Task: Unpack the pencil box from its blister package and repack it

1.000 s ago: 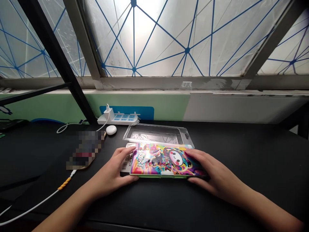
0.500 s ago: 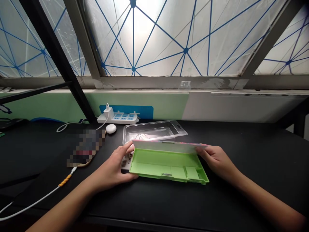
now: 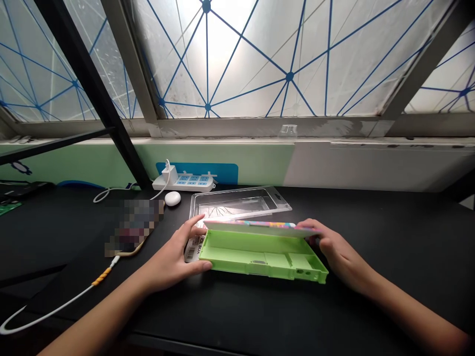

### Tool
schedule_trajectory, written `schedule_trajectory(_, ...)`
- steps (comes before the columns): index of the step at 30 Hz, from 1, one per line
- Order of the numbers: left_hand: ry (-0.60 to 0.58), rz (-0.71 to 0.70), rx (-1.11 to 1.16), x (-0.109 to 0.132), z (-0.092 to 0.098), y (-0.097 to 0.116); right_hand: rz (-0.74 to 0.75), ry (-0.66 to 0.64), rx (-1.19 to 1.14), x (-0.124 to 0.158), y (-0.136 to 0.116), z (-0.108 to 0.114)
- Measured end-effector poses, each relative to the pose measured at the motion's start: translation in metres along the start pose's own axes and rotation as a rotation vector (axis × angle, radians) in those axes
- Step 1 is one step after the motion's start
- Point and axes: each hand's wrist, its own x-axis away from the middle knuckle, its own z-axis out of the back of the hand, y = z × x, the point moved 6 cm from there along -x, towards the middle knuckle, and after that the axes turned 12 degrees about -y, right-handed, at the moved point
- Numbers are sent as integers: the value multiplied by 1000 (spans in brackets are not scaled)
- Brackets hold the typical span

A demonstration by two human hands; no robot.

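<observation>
The left hand [image 3: 176,257] is closed around the left end of the green pencil box [image 3: 256,253]; the right hand [image 3: 343,252] pinches the lid [image 3: 248,229] at its right. Shut a second ago, the lid is now raised, which should make the compartments reachable. The box sits mid-desk [image 3: 389,237], nearer than the clear plastic packaging [image 3: 237,215].

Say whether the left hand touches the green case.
Touching: the head view shows the left hand, thumb against the near-left corner of the green case.
</observation>
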Motion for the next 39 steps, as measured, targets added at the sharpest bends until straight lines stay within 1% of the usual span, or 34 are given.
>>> schedule_trajectory(2, -10, -26, -8, 0, -1, 2, 21, -55, 14, 5, 0, -1)
schedule_trajectory(4, -15, -44, -30, 0, 0, 3, -2, -106, 40, 8, 2, -2)
schedule_trajectory(7, 13, -50, -57, 0, 2, 2, -1, -150, 100, 10, 1, -1)
schedule_trajectory(9, 28, -50, -68, -1, 4, 1, 38, -136, 157, 10, -4, 1)
schedule_trajectory(12, 34, -71, -101, -4, 4, 4, 44, -48, 208, 9, -7, 6)
schedule_trajectory(15, 20, -123, -195, -7, 2, 14, -73, 0, 152, 7, 1, 6)
schedule_trajectory(19, 8, -112, -291, -9, -1, 23, -236, -31, 6, 0, 11, -3)
schedule_trajectory(22, 8, -108, -291, -9, -3, 23, -298, -44, -11, -6, 13, -6)
schedule_trajectory(24, 14, -111, -282, -9, -4, 21, -310, -89, -2, -10, 15, -7)
schedule_trajectory(26, 43, -87, -259, -9, -4, 17, -291, -124, 14, -13, 15, -6)
schedule_trajectory(28, 84, -51, -218, -8, -3, 12, -256, -112, 92, -15, 15, -1)
schedule_trajectory(31, 100, -42, -152, -6, -2, 8, -178, -59, 330, -18, 5, 5)
schedule_trajectory(33, 75, -60, -132, -6, -3, 7, -96, -18, 525, -22, -10, 3)
schedule_trajectory(34, 60, -62, -128, -5, -3, 6, -46, 3, 612, -24, -20, -1)
schedule_trajectory(36, 40, -57, -123, -6, -3, 5, 41, 12, 726, -32, -40, -15)
schedule_trajectory(39, 45, -35, -106, -6, -2, 3, 108, -50, 766, -50, -63, -46)
